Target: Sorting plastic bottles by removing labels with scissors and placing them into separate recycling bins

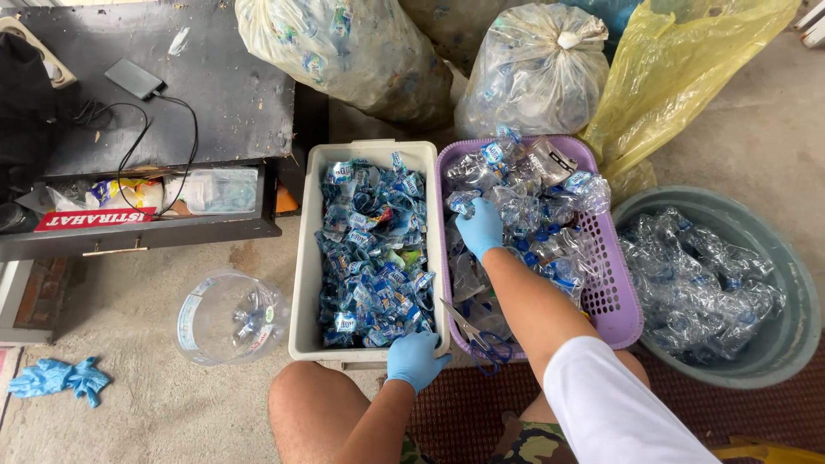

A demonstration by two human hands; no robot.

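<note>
My left hand, in a blue glove, grips the near rim of a white plastic bin filled with blue bottle labels. My right hand, also gloved in blue, reaches into a purple slotted basket and closes its fingers on a crushed clear plastic bottle on top of the pile there. A pair of scissors lies at the basket's near edge, between my two hands. My bare knees are at the bottom of the view.
A grey round tub of crushed clear bottles stands at the right. A cut clear jug and blue gloves lie on the floor at the left. A black desk with an open drawer is at the back left, with big bags of bottles behind the bins.
</note>
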